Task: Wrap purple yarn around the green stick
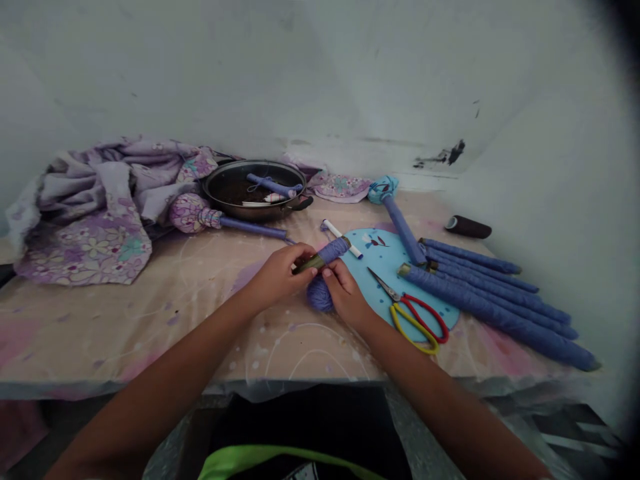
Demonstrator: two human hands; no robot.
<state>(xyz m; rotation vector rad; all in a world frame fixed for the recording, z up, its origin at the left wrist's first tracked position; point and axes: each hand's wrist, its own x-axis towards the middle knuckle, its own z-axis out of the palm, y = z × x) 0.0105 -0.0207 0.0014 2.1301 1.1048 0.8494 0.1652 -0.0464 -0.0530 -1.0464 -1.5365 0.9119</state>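
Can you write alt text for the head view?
A left hand holds a stick partly wrapped in blue yarn; the right hand is beside it, near a yarn ball. Scissors and blue rods lie to the right.

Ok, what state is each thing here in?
Left hand: gripping stick
Right hand: at the stick, grip unclear
Stick: partly yarn-wrapped, partly bare
Yarn ball: wound, partly hidden
Scissors: lying flat, blades apparently closed
Marker: lying flat
Pan: uncovered, holding items
Floral cloth: crumpled
Cloth-headed sticks: handles wrapped
Blue rods: wrapped, lying together
Brown roll: on its side
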